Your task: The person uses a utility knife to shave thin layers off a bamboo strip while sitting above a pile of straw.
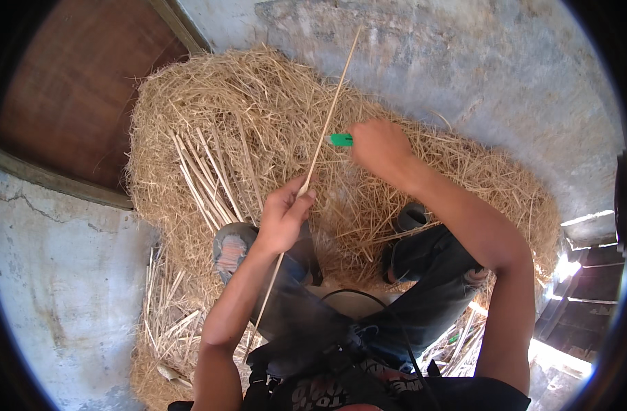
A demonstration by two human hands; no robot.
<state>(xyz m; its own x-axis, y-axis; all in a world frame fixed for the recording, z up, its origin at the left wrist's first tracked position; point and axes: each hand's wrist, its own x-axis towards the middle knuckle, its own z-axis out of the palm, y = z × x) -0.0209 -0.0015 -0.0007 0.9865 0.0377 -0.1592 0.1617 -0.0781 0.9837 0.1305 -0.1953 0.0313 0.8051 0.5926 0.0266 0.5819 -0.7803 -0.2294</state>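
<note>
My left hand (283,216) is closed around a long thin pale stick (330,113) that runs from the upper middle down past my left forearm. My right hand (380,145) is higher and to the right, gripping a small tool with a green handle (341,140) whose tip meets the stick. Both hands hover over a big heap of dry straw (258,103). My knees and dark trousers (423,274) sit below the hands.
A bundle of several peeled pale sticks (204,179) lies on the straw left of my left hand. More stalks (164,308) are scattered on the concrete floor at lower left. A brown wooden door (80,89) stands at upper left, a grey wall (478,61) behind.
</note>
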